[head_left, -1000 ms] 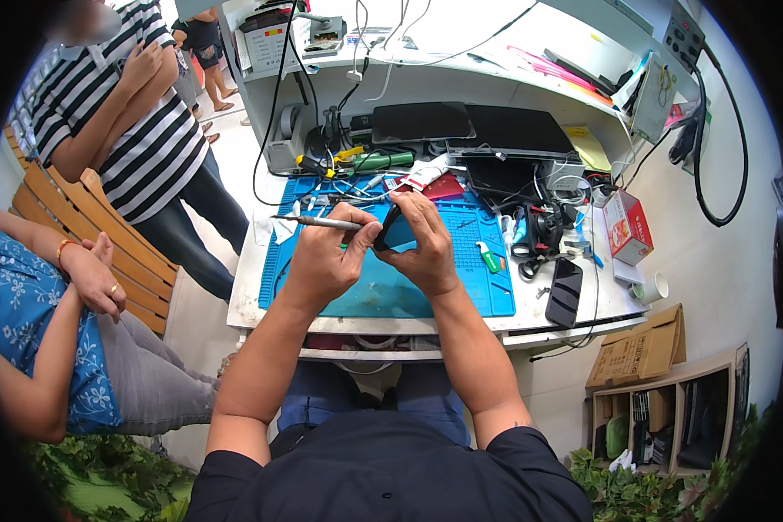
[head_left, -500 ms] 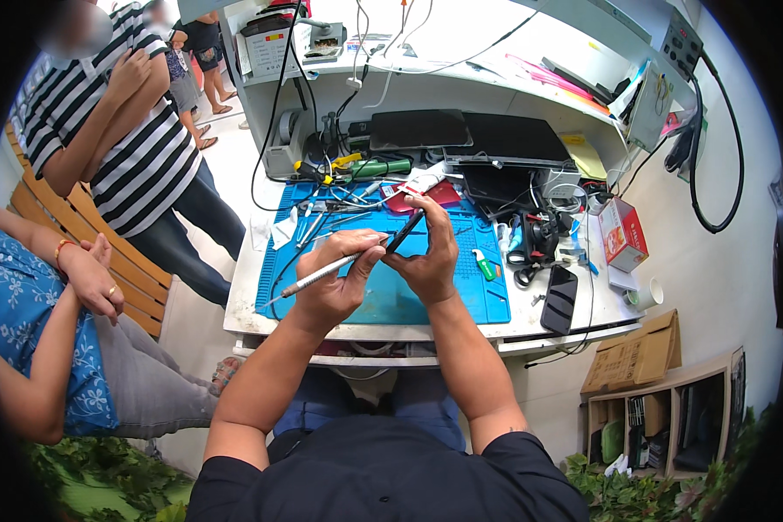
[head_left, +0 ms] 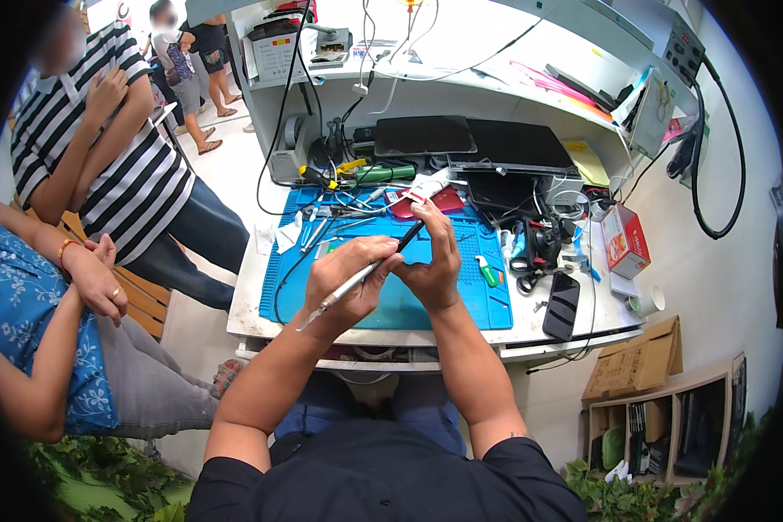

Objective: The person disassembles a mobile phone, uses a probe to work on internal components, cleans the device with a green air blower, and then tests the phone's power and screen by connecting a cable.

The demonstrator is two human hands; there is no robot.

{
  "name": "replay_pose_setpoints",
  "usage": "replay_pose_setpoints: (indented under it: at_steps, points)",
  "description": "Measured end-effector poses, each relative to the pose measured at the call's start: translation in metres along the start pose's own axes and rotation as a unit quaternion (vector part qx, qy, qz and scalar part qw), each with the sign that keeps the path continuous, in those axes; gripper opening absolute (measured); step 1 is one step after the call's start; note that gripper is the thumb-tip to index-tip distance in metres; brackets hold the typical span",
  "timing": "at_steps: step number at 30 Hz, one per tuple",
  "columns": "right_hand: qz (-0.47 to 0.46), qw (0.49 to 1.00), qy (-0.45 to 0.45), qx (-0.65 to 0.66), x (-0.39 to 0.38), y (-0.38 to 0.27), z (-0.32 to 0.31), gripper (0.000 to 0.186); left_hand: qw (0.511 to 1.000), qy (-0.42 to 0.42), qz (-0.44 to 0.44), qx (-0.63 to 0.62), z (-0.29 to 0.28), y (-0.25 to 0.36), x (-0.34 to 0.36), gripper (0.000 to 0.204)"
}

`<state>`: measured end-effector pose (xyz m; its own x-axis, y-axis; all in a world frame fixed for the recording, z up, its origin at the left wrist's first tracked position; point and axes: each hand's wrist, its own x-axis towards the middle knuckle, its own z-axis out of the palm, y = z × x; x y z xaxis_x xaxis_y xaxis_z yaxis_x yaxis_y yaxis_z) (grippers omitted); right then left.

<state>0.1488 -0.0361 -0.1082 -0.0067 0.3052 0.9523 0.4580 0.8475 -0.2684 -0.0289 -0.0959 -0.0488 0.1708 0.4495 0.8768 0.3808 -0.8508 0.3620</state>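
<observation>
My left hand (head_left: 344,283) is closed round a slim silver pen-like tool (head_left: 337,294), whose thin tip points down toward the lower left. My right hand (head_left: 437,265) grips a thin black object, seemingly a phone (head_left: 410,232), seen nearly edge-on, its fingers at the upper end. The fingertips of my left hand meet the black object's lower end; whether the tool touches it I cannot tell. Both hands are above the blue work mat (head_left: 391,313), which carries small tools (head_left: 313,235) at its left and a small green-and-white item (head_left: 488,271) at its right.
Cables, dark screens (head_left: 513,143) and tool handles crowd the desk's back. A phone (head_left: 562,306) and a red-white box (head_left: 625,242) lie at right. Two people (head_left: 113,200) (head_left: 39,331) are close on my left; others stand behind. A cardboard box (head_left: 631,361) and cubby shelf (head_left: 670,418) are low right.
The black object has tipped to show its edge, and my right hand has shifted a little lower. The silver tool has swung from near horizontal to slanting down toward the lower left.
</observation>
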Motion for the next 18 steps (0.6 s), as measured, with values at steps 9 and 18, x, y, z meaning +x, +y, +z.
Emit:
replay_pose_setpoints:
  at_steps: [9, 18]
  points:
    - [-0.037, 0.999, -0.026, -0.015, 0.006, -0.004, -0.002, 0.084, 0.997, -0.038, -0.070, 0.007, -0.010, 0.007, 0.000, 0.011]
    - [-0.018, 0.998, -0.050, 0.017, -0.001, -0.003, 0.003, 0.092, 0.995, -0.038, -0.085, 0.024, -0.013, -0.010, -0.012, 0.011]
